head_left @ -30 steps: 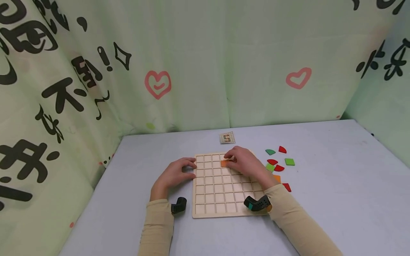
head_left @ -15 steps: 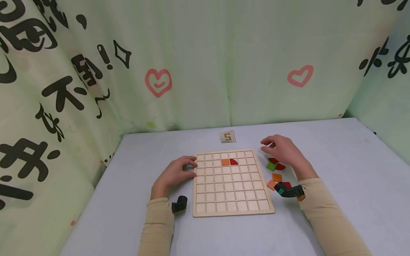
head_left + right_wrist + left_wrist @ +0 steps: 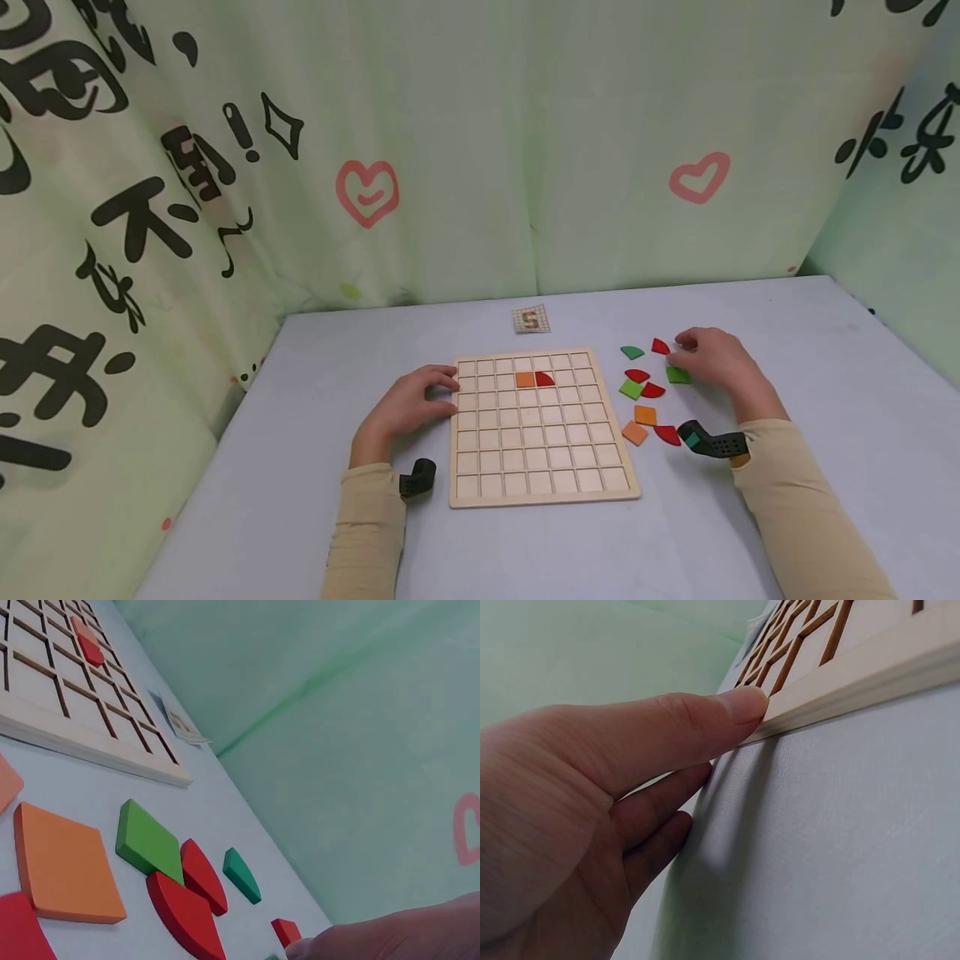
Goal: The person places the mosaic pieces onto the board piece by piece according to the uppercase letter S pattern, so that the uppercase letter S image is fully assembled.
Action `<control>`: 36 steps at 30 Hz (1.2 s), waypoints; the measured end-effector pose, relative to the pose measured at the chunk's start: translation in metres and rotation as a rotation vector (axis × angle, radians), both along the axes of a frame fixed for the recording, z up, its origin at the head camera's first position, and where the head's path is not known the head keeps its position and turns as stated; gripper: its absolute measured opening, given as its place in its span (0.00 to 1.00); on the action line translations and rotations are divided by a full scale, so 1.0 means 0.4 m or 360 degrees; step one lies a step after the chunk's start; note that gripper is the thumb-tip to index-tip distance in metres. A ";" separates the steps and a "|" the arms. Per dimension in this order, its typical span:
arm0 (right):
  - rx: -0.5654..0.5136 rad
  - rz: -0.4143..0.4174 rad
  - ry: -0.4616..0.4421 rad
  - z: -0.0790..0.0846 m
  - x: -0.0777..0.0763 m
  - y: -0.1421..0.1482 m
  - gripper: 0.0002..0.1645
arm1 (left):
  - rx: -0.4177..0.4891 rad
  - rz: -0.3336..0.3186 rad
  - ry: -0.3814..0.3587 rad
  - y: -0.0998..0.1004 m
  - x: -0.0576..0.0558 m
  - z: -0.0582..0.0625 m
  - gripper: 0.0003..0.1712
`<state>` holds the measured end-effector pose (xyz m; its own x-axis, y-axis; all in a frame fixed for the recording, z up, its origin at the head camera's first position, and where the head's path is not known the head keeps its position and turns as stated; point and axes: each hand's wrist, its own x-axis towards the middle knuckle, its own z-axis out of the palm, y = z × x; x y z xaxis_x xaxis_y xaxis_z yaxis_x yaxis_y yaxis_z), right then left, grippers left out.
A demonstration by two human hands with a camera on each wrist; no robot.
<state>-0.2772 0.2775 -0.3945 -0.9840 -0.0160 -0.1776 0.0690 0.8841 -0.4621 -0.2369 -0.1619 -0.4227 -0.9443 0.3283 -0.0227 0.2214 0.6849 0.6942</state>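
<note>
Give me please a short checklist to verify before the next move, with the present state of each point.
1. Board supported: ok, the left hand touches its left edge.
2. Placed pieces in cells: ok, an orange square and a red rounded piece lie side by side.
3. Right hand holding a piece: cannot tell; it is right beside a loose red piece, but the contact is partly hidden.
4. Loose pieces all separated: not ok, one light-green square and two red pieces are bunched together.
5. Picture on the small card readable: cannot tell, too small here.
</note>
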 end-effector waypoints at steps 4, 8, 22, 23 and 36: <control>0.0022 0.0034 0.0033 -0.008 -0.003 0.001 0.33 | -0.0008 0.0001 0.0005 0.001 -0.001 -0.002 0.15; 0.0011 0.0065 0.0076 -0.016 -0.014 -0.005 0.32 | 0.0002 0.0018 -0.0016 0.001 0.001 -0.002 0.16; 0.0016 0.0138 0.0227 -0.031 -0.035 -0.032 0.22 | 0.0020 -0.0001 -0.0002 -0.004 -0.002 -0.005 0.15; 0.0019 0.0146 0.0232 -0.030 -0.036 -0.032 0.22 | 0.0022 -0.0001 -0.0007 -0.003 -0.002 -0.004 0.15; 0.0050 0.0166 0.0262 -0.032 -0.044 -0.040 0.21 | 0.0024 -0.0005 -0.0012 -0.002 0.000 -0.002 0.15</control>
<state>-0.2947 0.2617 -0.4073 -0.9930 -0.1166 -0.0161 -0.0983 0.8966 -0.4319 -0.2370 -0.1626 -0.4233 -0.9431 0.3316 -0.0250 0.2182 0.6737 0.7061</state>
